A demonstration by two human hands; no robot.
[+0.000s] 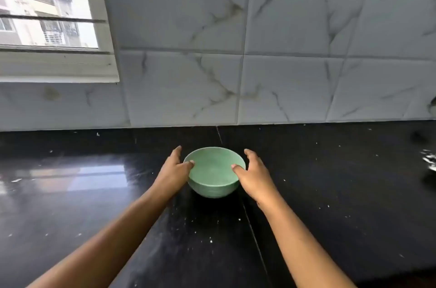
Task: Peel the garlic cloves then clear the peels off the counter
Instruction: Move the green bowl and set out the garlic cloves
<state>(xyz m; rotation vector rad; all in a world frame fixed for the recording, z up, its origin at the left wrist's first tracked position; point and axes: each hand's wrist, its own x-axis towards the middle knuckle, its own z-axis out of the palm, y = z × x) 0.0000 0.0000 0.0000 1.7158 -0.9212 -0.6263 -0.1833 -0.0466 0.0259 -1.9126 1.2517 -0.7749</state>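
The left hand [175,169] gripped the green bowl [212,190] at its 9 o'clock side, thumb hooked over the rim and fingers along the outer wall. The right hand [253,175] gripped it likewise at 3 o'clock. The bowl sat upright on the black counter [330,181]. Small white flecks [210,238] lay scattered on the counter, mostly from 3 to 6 o'clock of the bowl. A marble-tiled wall [283,87] stood at 12 o'clock, a window [47,16] at 10 o'clock.

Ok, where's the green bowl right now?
In the head view the green bowl sits mid-frame on the black counter, between the left hand and right hand, whose thumbs lie over its rim, a little short of the tiled wall.
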